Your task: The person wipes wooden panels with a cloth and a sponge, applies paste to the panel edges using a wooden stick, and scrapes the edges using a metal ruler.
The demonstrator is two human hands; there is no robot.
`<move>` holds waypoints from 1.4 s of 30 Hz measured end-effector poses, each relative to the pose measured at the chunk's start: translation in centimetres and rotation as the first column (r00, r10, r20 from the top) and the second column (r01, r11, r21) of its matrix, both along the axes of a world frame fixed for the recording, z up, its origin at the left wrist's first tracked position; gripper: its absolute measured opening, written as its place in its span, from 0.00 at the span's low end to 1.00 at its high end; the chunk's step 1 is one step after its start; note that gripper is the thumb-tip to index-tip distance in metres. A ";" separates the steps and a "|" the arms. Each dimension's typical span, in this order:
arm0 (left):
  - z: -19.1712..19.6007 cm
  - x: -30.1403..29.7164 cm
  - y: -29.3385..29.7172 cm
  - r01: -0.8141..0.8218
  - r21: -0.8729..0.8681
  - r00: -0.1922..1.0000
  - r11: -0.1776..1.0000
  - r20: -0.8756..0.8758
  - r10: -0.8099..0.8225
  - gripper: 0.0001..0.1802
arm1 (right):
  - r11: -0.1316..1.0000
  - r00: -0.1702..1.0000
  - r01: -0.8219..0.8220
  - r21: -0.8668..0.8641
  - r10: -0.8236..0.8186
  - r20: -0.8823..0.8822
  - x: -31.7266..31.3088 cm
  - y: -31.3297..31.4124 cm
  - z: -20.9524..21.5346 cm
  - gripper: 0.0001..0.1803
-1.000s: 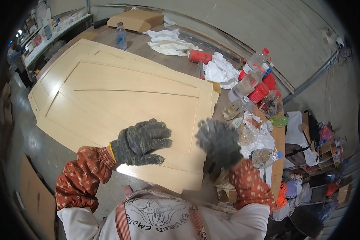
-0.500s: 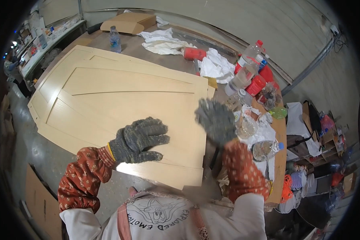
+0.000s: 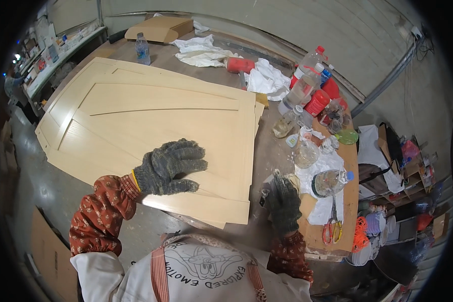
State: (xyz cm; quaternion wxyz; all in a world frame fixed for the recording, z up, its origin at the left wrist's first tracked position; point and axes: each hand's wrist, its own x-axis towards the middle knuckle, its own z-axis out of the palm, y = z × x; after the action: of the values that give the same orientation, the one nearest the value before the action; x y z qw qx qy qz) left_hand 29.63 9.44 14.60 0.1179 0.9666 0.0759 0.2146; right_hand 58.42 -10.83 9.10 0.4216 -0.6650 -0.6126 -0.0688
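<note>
A pale wood-coloured door panel [image 3: 186, 95] with grooved frames lies on the table, with another panel edge showing beneath it. My left hand [image 3: 171, 167], in a dark grey knitted glove, rests flat on its near part, fingers spread. Off the panel's right edge, my right hand [image 3: 284, 204], gloved alike, is down at the tabletop. Its fingers are pressed together around something I cannot make out. A small dark item [image 3: 263, 195] shows beside its thumb, and pale material peeks out behind the fingers.
Right of my right hand stand a clear bottle with a blue cap [image 3: 332, 183], scissors [image 3: 332, 230] and white cloth [image 3: 317, 211]. Farther back are several bottles, a red can [image 3: 240, 65], rags [image 3: 269, 80], a water bottle [image 3: 142, 49] and a cardboard box [image 3: 158, 29].
My right hand has moved from over the panel's right edge down toward me, onto the table beside it. My left hand stays flat on the panel. The view has shifted slightly.
</note>
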 end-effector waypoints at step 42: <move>-6.8 -21.2 1.5 -0.879 0.134 0.474 0.457 0.161 0.865 0.22 | 0.815 0.814 0.365 -0.450 -0.046 0.579 5.4 28.3 2.3 0.30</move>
State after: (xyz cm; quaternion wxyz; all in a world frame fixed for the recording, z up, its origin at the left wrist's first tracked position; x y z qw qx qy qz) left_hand 8.42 10.89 7.80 -0.1028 0.7898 0.5336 0.2845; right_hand 63.83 17.48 11.41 0.0147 -0.7738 -0.6207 -0.1255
